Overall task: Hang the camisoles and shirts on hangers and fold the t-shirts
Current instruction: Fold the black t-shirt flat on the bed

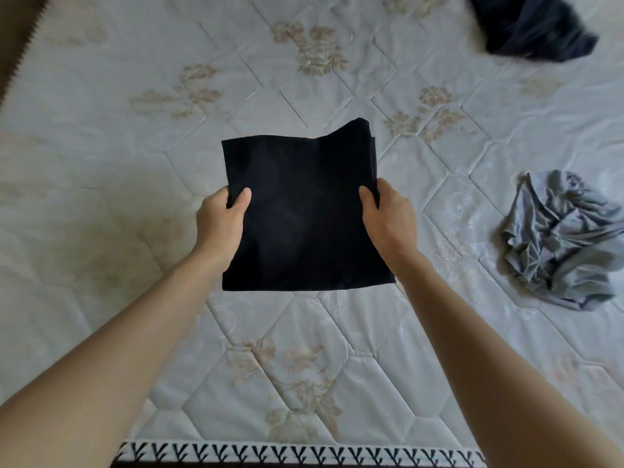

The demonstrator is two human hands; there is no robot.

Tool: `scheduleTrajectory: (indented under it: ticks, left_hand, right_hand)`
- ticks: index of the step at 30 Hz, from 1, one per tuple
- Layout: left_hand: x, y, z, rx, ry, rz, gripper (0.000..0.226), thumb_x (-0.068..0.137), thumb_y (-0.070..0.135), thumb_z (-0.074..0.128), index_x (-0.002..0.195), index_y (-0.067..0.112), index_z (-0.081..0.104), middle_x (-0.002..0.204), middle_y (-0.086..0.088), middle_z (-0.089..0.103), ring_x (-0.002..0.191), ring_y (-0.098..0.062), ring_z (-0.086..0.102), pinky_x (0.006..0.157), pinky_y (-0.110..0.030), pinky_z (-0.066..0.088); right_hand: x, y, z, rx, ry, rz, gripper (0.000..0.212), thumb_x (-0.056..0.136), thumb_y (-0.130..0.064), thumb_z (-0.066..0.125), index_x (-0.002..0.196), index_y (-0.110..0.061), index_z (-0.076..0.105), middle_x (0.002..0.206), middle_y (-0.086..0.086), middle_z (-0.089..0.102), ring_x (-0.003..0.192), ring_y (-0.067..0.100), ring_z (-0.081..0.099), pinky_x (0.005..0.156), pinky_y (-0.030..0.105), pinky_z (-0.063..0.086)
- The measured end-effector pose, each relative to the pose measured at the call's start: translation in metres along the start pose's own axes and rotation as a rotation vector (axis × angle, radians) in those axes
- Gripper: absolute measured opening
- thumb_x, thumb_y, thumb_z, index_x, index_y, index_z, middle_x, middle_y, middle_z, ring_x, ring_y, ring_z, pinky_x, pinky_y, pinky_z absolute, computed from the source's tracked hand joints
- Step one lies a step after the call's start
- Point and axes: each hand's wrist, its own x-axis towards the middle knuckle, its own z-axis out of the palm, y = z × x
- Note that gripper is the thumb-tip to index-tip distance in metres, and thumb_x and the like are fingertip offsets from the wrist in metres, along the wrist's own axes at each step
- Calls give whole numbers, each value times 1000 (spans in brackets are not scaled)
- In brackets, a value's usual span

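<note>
Both your hands grip the folded black t-shirt (304,214): left hand (223,224) pinches its left edge, thumb on top, fingers curled under; right hand (388,221) does likewise on its right edge. T-shirt sits mid-mattress (101,146), folded square. Crumpled grey garment (564,241) lies right of t-shirt, well apart. Dark garment (530,25) bunched far beyond it, upper right.
</note>
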Motion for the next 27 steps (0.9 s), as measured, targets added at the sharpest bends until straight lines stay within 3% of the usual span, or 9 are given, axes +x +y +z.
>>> scheduleTrajectory:
  ticks: [4,6,12,16,23,27]
  left_hand:
    - [-51,69,-47,13,45,56,34,100,31,50,101,-1,63,104,-20,66,97,-35,62,87,-45,51]
    - [-88,97,-67,-9,84,57,33,100,30,50,100,0,63,105,-20,66,96,-34,62,85,-44,51]
    - [-207,156,-117,-163,156,59,12,101,31,52,99,26,62,98,11,66,101,-20,63,92,-38,51]
    - [-281,182,-146,-267,192,87,12,100,30,53,96,33,64,99,16,66,100,-12,63,84,-29,49]
    - [-381,203,-189,-378,331,100,17,99,25,56,90,34,68,94,19,71,94,-3,66,81,-25,50]
    - [-417,201,-222,-409,441,98,17,98,26,57,90,32,70,95,14,73,96,-7,68,89,-32,52]
  right_hand:
    - [-29,-46,-60,124,7,-69,30,103,-32,44,84,-9,49,67,6,55,59,22,52,58,40,45]
    - [-50,-63,-96,153,-8,-107,31,103,-32,44,85,-7,51,69,10,58,59,26,54,58,39,48]
    - [-117,-101,-201,189,-50,-233,28,103,-31,45,90,-9,56,72,4,60,61,16,56,54,22,43]
    - [-160,-116,-256,250,-118,-314,24,102,-30,48,86,-14,56,67,-2,57,55,8,50,50,15,40]
    - [-214,-145,-303,255,-218,-500,25,102,-32,48,85,-16,57,71,0,61,57,9,53,49,12,40]
    - [-236,-180,-303,270,-271,-595,28,102,-35,47,86,-15,57,73,4,63,63,18,58,50,17,40]
